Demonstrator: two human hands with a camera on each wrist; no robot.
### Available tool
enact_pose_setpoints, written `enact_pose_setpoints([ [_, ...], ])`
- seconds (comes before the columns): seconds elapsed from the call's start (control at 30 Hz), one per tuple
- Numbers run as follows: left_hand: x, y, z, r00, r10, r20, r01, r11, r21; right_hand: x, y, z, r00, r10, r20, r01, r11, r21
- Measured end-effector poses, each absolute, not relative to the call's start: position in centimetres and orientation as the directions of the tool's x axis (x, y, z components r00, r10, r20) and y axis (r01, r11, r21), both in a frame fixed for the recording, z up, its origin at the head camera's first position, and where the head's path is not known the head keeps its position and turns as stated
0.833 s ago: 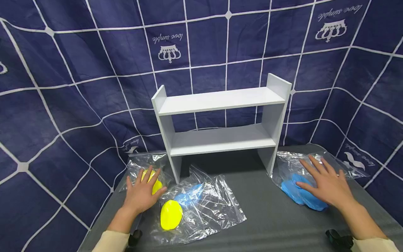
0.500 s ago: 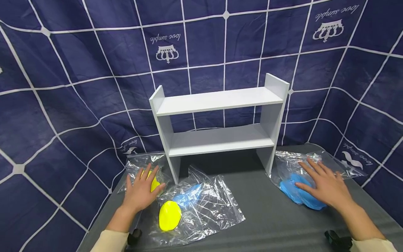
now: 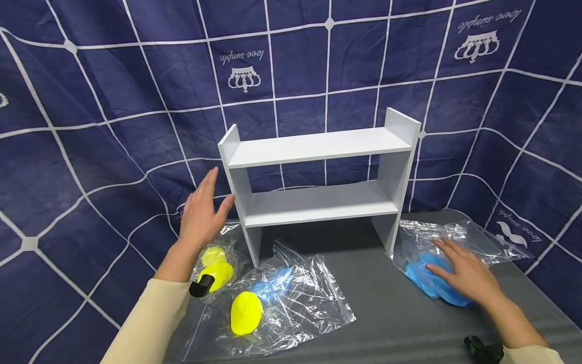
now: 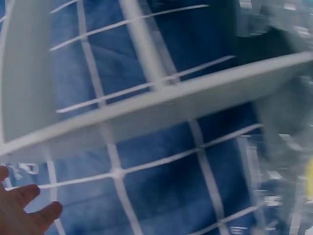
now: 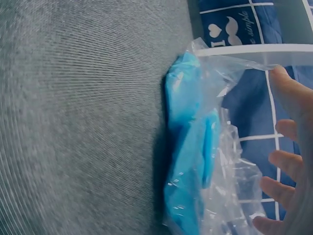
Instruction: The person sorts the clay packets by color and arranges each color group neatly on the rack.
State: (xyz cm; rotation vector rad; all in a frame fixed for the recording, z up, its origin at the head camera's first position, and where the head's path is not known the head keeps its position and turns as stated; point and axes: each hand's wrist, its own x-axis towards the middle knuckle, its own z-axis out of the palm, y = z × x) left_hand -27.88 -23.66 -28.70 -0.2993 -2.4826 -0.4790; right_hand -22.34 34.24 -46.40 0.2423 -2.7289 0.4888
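Observation:
My left hand (image 3: 200,217) is raised with straight fingers beside the left panel of a white two-tier shelf (image 3: 318,146). Its fingertips also show at the lower left of the left wrist view (image 4: 29,208), blurred, with nothing held. My right hand (image 3: 468,273) hovers, fingers spread, over a clear plastic bag (image 3: 438,232) holding bright blue folded pieces (image 5: 186,132). Below the left forearm lies another clear bag with yellow rounded pieces (image 3: 220,275). A third clear bag (image 3: 313,303) in front of the shelf has a yellow oval piece (image 3: 246,313) and a blue piece (image 3: 275,283).
The shelf stands upright on a dark grey cloth-covered table (image 3: 373,313). Behind and at both sides hangs a navy curtain (image 3: 300,60) with a white grid and crown prints. Black wrist cameras (image 3: 202,285) sit on both wrists.
My left hand has lifted from over the left bag up beside the shelf's left panel, uncovering the yellow pieces. The right hand has stayed near the blue pieces, dipping slightly. The bags lie unmoved.

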Motion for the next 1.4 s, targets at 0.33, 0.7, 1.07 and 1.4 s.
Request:
enact_pose_setpoints([
  [0.33, -30.1, -20.7, -22.0, -0.789, 0.093, 0.608, 0.435, 0.783, 0.445, -23.0, 34.4, -48.0, -0.915, -0.113, 0.388, -0.267, 0.890, -0.369],
  [0.7, -33.3, -18.9, -20.7, -0.795, -0.062, 0.604, 0.541, 0.381, 0.750, -23.6, 34.7, -48.5, -0.947, -0.097, 0.306, -0.232, 0.867, -0.441],
  [1.07, -35.3, -18.6, -22.1, -0.812, -0.125, 0.571, 0.559, 0.117, 0.821, -23.9, 34.6, -49.8, -0.939, -0.129, 0.320, -0.264, 0.865, -0.427],
  [1.4, -36.3, -18.7, -23.2, -0.756, -0.121, 0.644, 0.624, 0.166, 0.764, -24.3, 34.9, -50.5, -0.952, -0.119, 0.282, -0.233, 0.880, -0.413],
])
